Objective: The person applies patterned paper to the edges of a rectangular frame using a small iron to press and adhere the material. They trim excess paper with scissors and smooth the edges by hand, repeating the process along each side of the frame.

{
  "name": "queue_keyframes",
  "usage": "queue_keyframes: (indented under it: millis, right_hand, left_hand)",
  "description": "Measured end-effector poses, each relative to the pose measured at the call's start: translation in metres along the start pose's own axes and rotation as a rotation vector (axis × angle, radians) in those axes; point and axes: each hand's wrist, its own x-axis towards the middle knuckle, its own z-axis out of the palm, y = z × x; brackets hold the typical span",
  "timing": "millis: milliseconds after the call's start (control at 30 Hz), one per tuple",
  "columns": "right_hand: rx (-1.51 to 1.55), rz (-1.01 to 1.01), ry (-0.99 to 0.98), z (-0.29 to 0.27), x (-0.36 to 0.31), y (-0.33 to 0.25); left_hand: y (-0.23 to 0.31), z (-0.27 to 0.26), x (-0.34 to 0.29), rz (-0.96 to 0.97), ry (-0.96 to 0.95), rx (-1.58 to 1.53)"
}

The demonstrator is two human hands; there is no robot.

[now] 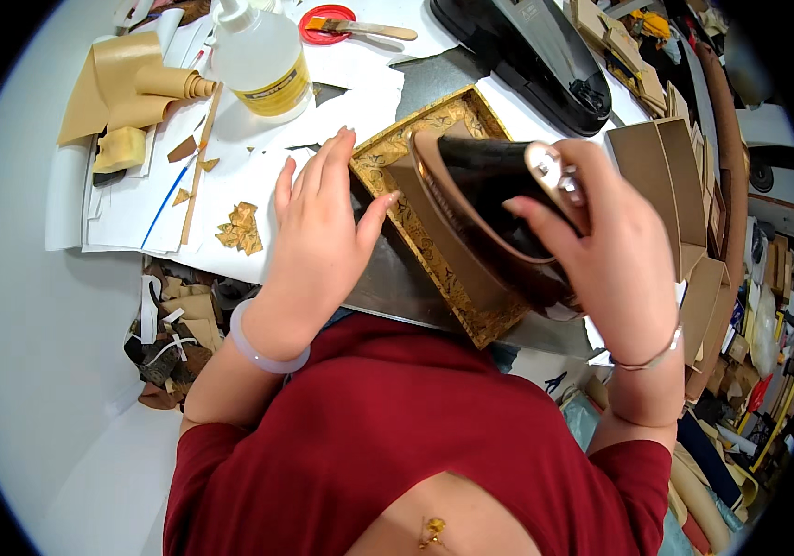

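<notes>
My right hand [615, 246] is closed around the handle of a dark brown and black clothes iron [485, 181]. The iron is tilted over a shallow rectangular box [441, 269] covered in gold, dark-patterned paper, hiding much of its right side; whether it touches the box I cannot tell. My left hand [318, 222] lies at the box's left side with fingers stretched out, its thumb by the rim. Crumpled scraps of the same gold paper [241, 229] lie on white sheets left of that hand.
Behind my left hand stands a clear glue bottle [262, 69]; a brush [360, 28] rests on a red lid beyond it. A black iron stand [536, 60] sits at the back right. Bare cardboard boxes [652, 167] are at right, a yellow sponge [120, 148] at left.
</notes>
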Motion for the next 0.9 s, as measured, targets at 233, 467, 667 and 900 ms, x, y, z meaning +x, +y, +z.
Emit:
queue_keyframes:
  millis: [233, 467, 667, 900]
  right_hand:
    - [-0.096, -0.128, -0.01, 0.033, 0.013, -0.009]
    - [-0.136, -0.075, -0.028, 0.046, 0.018, -0.009]
    - [-0.123, -0.031, -0.072, 0.046, 0.015, -0.012]
    - [-0.153, -0.116, -0.091, 0.04, 0.022, -0.011]
  left_hand:
    - [-0.007, -0.013, 0.011, -0.021, -0.199, 0.036]
    - [-0.014, -0.012, 0.015, 0.001, -0.158, -0.038]
    - [-0.018, -0.011, 0.014, -0.006, -0.155, -0.04]
    - [-0.02, -0.009, 0.015, -0.005, -0.134, -0.043]
